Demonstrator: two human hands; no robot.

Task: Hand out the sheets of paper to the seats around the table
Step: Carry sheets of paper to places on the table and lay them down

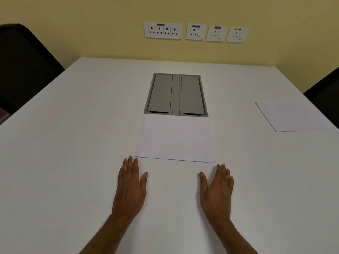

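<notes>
From the head camera, both hands lie flat, palms down, on the smooth white desk (64, 162), holding nothing: the left hand (130, 187) and the right hand (216, 189) each have the fingers extended and close together with the thumb angled inward. The stack of paper (176, 140) lies directly ahead of them, just beyond the fingertips, its near edge running left to right so that its long axis crosses the reach. The left fingertips sit just beside its near-left corner and the right fingertips just under its near-right corner; neither hand is clearly the nearer. A faint doubled line along the near edge suggests more than one sheet, though the count cannot be read. The paper is thin, matte and white with square corners, barely distinct from the desk. Behind it, almost touching its far edge, a grey metal cable hatch (175, 95) with two flaps is set flush into the desk. A single sheet (295, 116) already lies skewed at the right edge before a dark chair (324, 92); another dark chair (23, 66) at the left has no sheet.
</notes>
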